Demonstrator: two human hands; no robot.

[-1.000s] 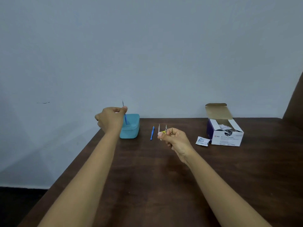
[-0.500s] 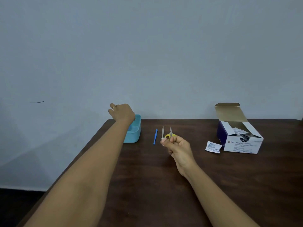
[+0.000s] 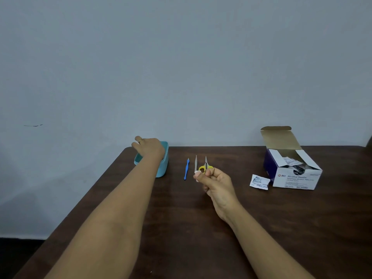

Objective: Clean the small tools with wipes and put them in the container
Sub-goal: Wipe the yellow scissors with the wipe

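1. Your left hand (image 3: 150, 151) lies over the teal container (image 3: 163, 167) near the far left corner of the dark wooden table (image 3: 181, 228); the back of the hand faces up and the fingertips dip below the rim, so whether they hold anything cannot be told; a ring (image 3: 141, 140) shows on one finger above the rim.
2. Your right hand (image 3: 216, 185) hovers over the middle of the table with its fingers curled tightly into the palm; thumb and forefinger pinch a small pale wad, apparently a wipe (image 3: 197, 173).
3. Three small tools lie side by side on the table between the container and your right hand, tips pointing away from you; the blue-handled tool (image 3: 186, 170) is leftmost, near the container but apart from it; the slim metal tool (image 3: 195, 163) lies just beside it; the yellow-handled scissors (image 3: 205, 165) are rightmost, their loops partly hidden behind your right knuckles.
4. What lies inside the container is hidden by your left hand.
5. A torn wipe packet (image 3: 259, 182) lies flat just left of the box of alcohol swabs (image 3: 296, 177) on the right of the table; the box's lid flap stands open and sachets show inside.
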